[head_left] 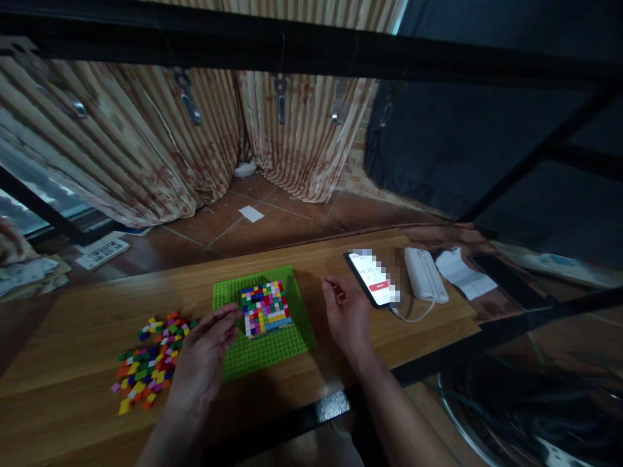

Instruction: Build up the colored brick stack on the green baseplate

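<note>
Your left hand [207, 347] has its fingers [224, 319] bent and drawn close together right beside the left face of the stack [267, 308]; whether they touch it or pinch a brick, you cannot tell from here. Your right hand [349, 318] is half curled, well apart from the stack, thumb and forefinger near each other; you cannot tell whether anything small sits between them. The stack, a squat block of many-coloured bricks, stands on your green plate [299, 324], which lies flat on the wooden bench [335, 383]. Left of the plate, partly behind your left hand, is a loose heap of bricks [146, 366] in orange, yellow, green, white and other colours. Just beyond your right hand lies the phone [367, 275], screen lit and partly blurred out. A white cable [413, 319] runs from it toward a pale case [426, 275], with a crumpled white cloth or paper [466, 272] to its right. Past the bench you have tiled floor [287, 214] and striped curtains [302, 136].
</note>
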`<state>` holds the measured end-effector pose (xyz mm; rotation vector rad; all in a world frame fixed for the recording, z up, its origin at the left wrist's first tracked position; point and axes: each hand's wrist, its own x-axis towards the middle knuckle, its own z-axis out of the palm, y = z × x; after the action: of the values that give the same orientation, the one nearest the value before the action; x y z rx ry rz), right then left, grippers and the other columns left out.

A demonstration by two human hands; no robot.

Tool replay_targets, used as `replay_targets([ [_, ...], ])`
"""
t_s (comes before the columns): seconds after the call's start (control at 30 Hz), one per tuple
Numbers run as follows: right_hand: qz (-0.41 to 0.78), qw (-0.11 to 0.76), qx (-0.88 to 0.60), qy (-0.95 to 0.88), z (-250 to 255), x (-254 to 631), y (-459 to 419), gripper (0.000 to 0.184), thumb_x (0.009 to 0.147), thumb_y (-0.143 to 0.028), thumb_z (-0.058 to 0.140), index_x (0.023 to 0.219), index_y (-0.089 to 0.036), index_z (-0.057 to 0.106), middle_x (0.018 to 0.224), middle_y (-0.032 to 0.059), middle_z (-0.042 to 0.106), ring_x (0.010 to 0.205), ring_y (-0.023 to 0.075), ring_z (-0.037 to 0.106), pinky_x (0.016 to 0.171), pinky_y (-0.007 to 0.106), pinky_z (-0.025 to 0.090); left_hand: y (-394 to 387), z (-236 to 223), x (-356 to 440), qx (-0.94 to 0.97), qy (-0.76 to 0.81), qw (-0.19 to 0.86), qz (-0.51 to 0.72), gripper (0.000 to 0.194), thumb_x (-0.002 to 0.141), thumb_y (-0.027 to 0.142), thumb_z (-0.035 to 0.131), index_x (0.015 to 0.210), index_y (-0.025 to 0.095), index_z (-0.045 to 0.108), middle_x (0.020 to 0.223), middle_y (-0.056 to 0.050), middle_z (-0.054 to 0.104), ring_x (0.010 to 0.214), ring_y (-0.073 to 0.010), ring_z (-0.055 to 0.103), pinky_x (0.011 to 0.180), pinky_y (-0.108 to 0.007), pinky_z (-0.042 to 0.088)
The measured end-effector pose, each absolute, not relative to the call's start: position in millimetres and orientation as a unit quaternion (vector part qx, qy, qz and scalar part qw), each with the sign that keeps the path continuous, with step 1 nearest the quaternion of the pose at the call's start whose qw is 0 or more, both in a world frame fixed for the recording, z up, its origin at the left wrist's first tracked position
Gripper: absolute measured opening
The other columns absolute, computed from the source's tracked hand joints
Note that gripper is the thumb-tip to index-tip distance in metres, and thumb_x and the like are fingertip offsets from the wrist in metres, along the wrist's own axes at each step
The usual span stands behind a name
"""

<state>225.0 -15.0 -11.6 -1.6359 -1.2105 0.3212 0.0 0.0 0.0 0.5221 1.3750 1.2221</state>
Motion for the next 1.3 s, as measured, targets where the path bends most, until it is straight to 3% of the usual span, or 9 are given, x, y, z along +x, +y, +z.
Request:
replay_targets([
  [0.27, 0.198, 0.449, -0.688, -0.535, -23, 212, -13, 0.037, 0.095, -0.044, 0.050, 0.112, -0.015, 0.067, 0.108, 0.0145, 0.072, 0.100, 0.0262, 0.067, 0.088, 0.041, 0.052, -1, -8, 4, 0.269, 0.601, 0.545, 0.519, 0.045, 0.050, 0.033, 0.088, 0.089, 0.014, 0.076, 0.088, -0.004, 0.072, 0.075, -0.0133, 0.060, 0.065, -0.023, 0.045],
  [0.47, 0.249, 0.435, -0.661, -0.558, -24, 194, -16, 0.042, 0.098, -0.044, 0.044, 0.121, -0.016, 0.064, 0.118, 0.0146, 0.070, 0.109, 0.0260, 0.066, 0.097, 0.041, 0.050, -7, -22, 14, 0.359, 0.613, 0.495, 0.501, 0.053, 0.075, 0.051, 0.073, 0.113, 0.014, 0.071, 0.114, -0.010, 0.073, 0.104, -0.0239, 0.066, 0.094, -0.036, 0.050],
  [0.57, 0.251, 0.418, -0.666, -0.565, -24, 187, -18, 0.044, 0.098, -0.046, 0.043, 0.124, -0.016, 0.063, 0.120, 0.0151, 0.070, 0.113, 0.0268, 0.065, 0.100, 0.043, 0.049, -11, -22, 18, 0.407, 0.624, 0.457, 0.486, 0.052, 0.083, 0.054, 0.065, 0.117, 0.016, 0.070, 0.119, -0.011, 0.072, 0.112, -0.0267, 0.066, 0.103, -0.042, 0.048],
  [0.83, 0.216, 0.361, -0.661, -0.622, -29, 162, -25, 0.045, 0.100, -0.044, 0.042, 0.130, -0.014, 0.059, 0.121, 0.0173, 0.069, 0.111, 0.0291, 0.065, 0.098, 0.045, 0.048, -20, -15, 22, 0.463, 0.622, 0.432, 0.461, 0.045, 0.094, 0.048, 0.051, 0.121, 0.017, 0.069, 0.130, -0.011, 0.069, 0.124, -0.0267, 0.062, 0.110, -0.042, 0.046],
  [1.3, 0.133, 0.331, -0.662, -0.659, -33, 154, -26, 0.049, 0.101, -0.048, 0.038, 0.130, -0.013, 0.055, 0.114, 0.0180, 0.069, 0.103, 0.0294, 0.064, 0.091, 0.044, 0.048, -17, -28, 27, 0.476, 0.605, 0.433, 0.469, 0.046, 0.094, 0.049, 0.051, 0.126, 0.020, 0.065, 0.136, -0.010, 0.065, 0.128, -0.0253, 0.059, 0.111, -0.042, 0.044],
])
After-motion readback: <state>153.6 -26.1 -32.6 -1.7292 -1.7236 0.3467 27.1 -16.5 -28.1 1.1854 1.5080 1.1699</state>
